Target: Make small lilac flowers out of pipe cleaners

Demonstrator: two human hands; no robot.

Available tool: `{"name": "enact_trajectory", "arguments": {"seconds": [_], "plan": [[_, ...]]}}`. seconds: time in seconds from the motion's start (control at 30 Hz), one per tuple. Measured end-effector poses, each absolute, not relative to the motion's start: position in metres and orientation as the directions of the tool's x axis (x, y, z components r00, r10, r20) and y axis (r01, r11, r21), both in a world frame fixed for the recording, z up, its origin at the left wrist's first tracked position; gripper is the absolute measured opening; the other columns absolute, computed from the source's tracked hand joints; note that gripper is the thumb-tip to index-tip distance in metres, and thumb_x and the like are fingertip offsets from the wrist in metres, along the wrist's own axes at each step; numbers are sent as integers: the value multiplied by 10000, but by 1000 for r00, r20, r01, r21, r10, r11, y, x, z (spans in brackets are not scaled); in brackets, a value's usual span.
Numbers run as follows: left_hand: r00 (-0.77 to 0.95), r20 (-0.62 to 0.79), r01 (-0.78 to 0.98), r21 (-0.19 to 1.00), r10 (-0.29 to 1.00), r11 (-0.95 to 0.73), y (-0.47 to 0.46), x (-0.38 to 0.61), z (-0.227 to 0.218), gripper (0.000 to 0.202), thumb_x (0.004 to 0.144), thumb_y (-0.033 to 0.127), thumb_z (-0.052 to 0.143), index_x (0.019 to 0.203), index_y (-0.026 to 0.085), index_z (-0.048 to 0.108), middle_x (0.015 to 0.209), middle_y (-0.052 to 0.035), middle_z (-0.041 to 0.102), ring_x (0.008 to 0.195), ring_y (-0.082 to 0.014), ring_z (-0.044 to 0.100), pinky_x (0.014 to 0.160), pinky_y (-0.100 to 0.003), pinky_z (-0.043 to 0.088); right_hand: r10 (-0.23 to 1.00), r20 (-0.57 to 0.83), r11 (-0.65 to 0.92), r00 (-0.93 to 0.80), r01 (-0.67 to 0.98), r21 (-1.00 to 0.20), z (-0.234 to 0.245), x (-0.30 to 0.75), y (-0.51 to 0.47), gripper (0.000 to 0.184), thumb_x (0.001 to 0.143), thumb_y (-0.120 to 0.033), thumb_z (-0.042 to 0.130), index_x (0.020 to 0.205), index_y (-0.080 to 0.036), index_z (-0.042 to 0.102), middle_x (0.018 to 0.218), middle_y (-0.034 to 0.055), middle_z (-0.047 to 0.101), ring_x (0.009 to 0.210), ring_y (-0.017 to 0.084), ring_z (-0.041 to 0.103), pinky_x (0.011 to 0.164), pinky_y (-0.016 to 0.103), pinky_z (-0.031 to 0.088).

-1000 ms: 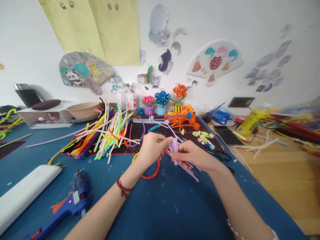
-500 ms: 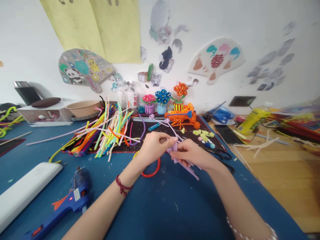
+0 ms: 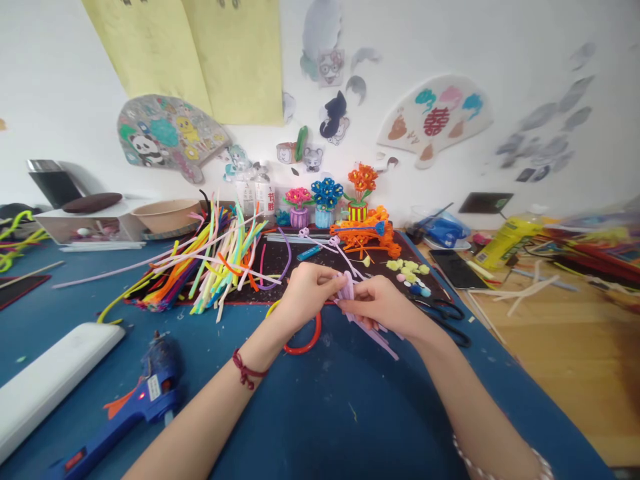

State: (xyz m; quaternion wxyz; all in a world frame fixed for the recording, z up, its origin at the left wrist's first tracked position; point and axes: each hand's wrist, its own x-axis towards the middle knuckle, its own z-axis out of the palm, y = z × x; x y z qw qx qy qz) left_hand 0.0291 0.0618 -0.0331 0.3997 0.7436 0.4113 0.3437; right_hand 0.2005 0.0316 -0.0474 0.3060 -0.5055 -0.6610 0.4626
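Lilac pipe cleaners [image 3: 370, 335] are held between my two hands, their loose ends hanging down to the right. My left hand [image 3: 311, 292] pinches the looped upper part between thumb and fingers. From the other side my right hand [image 3: 375, 304] grips the same bunch, fingers wrapped round it. Just beyond my hands, more lilac stems with curled heads [image 3: 334, 242] lie on the black mat [image 3: 275, 267]. A red and yellow ring-shaped piece [image 3: 306, 347] rests under my left wrist, partly hidden by it.
A heap of coloured pipe cleaners [image 3: 220, 260] lies left of my hands. In front left is a blue glue gun [image 3: 150, 393], its light on, beside a white bar [image 3: 50, 380]. Black scissors [image 3: 450, 320] lie right. Behind stand small flower pots [image 3: 325, 215] and orange pipe-cleaner flowers [image 3: 365, 233].
My left thumb and fingers have shifted slightly left, and the lilac loop between my hands shows more plainly. My right hand stays nearly in place.
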Motion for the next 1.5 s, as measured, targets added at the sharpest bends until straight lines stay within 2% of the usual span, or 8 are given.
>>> {"name": "enact_trajectory", "arguments": {"seconds": [0.4, 0.57, 0.7, 0.83, 0.97, 1.1, 1.5], "plan": [[434, 163, 288, 907, 886, -308, 66, 29, -38, 438, 811, 495, 594, 583, 123, 621, 554, -5, 551, 544, -103, 458, 505, -213, 356, 947, -64, 64, -316, 378, -924, -47, 200, 30, 326, 776, -367, 699, 558, -142, 609, 433, -26, 536, 353, 75, 478, 350, 188, 320], [432, 161, 334, 885, 887, -324, 66, 28, -37, 373, 783, 469, 640, 670, 120, 702, 591, -21, 613, 561, -117, 500, 491, -211, 349, 943, -48, 91, -329, 393, -915, -50, 200, 31, 315, 795, -354, 681, 573, -142, 610, 463, -13, 562, 363, 75, 493, 351, 184, 313], [401, 188, 339, 879, 896, -336, 64, 29, -36, 316, 770, 409, 655, 667, 117, 719, 607, -26, 630, 575, -118, 507, 493, -206, 349, 947, -40, 104, -318, 425, -899, -50, 200, 31, 310, 800, -339, 672, 571, -142, 603, 454, -20, 551, 358, 74, 496, 348, 176, 305], [381, 192, 281, 908, 905, -311, 63, 30, -36, 325, 762, 407, 665, 641, 110, 715, 596, -29, 618, 567, -112, 490, 499, -210, 362, 946, -59, 88, -318, 428, -899, -47, 200, 29, 319, 809, -333, 660, 563, -141, 593, 440, -30, 528, 355, 68, 487, 348, 170, 298], [382, 147, 187, 955, 913, -232, 63, 31, -38, 275, 711, 385, 726, 715, 112, 756, 710, -68, 703, 655, -150, 573, 581, -234, 441, 937, -62, 98, -343, 428, -898, -47, 200, 29, 300, 812, -319, 655, 578, -136, 612, 434, -35, 521, 353, 63, 477, 354, 169, 301], [373, 109, 120, 979, 921, -164, 63, 32, -40, 257, 698, 361, 740, 715, 106, 763, 710, -79, 714, 650, -157, 585, 602, -252, 467, 934, -54, 109, -353, 425, -898, -47, 201, 29, 293, 815, -323, 657, 594, -133, 623, 441, -33, 525, 356, 62, 479, 359, 169, 311], [352, 145, 178, 960, 925, -218, 62, 33, -40, 212, 728, 319, 718, 709, 114, 766, 714, -83, 731, 656, -175, 617, 586, -257, 487, 930, -57, 115, -364, 433, -894, -48, 202, 28, 283, 816, -316, 661, 599, -135, 635, 433, -36, 527, 360, 67, 490, 361, 167, 322]]}}
